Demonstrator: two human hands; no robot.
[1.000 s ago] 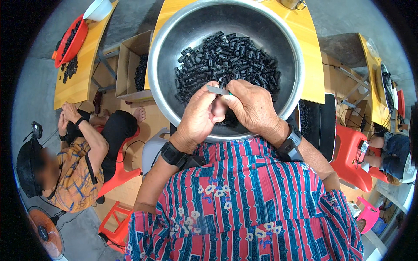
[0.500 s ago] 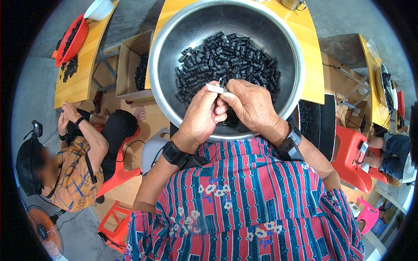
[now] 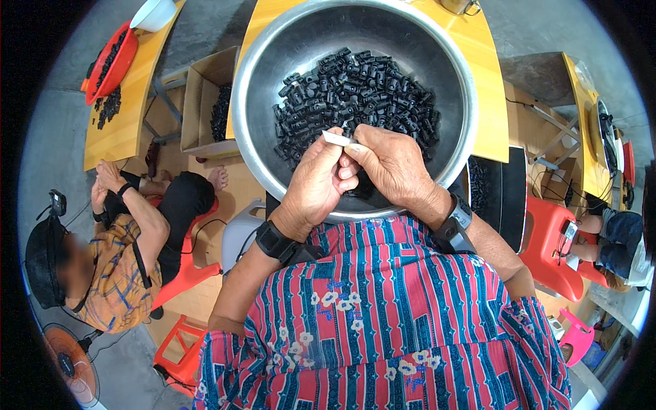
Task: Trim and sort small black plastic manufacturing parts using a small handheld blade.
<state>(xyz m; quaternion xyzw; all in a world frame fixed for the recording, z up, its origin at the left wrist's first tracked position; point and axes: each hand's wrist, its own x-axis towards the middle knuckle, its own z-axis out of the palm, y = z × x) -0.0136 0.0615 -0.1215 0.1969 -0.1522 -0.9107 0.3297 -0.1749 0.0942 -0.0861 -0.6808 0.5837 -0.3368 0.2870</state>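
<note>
Over the near part of a big steel bowl (image 3: 244, 116), both my hands meet with closed fingers. My right hand (image 3: 396, 167) pinches a short, pale flat blade (image 3: 335, 139) with a slanted end, its thumb lying on the inner end. My left hand (image 3: 316, 186) is curled, fingertips against the right hand's fingers and thumb beside the blade. Whatever the left fingers grip is hidden. Beneath and beyond the hands lies a heap of small black plastic pieces (image 3: 362, 89), shaped like short barrels with holes, perhaps cord locks.
The bowl stands on a yellow table (image 3: 488, 89). Left of it are a cardboard box (image 3: 198, 102) with black pieces and a grey stool (image 3: 240, 232). Further left sits a co-worker (image 3: 123, 253) by another table (image 3: 130, 137). A red stool (image 3: 550, 239) stands at right.
Almost nothing differs. My hands keep the same grip, and the blade has shifted only very slightly. The co-worker's hands at left have moved a little.
</note>
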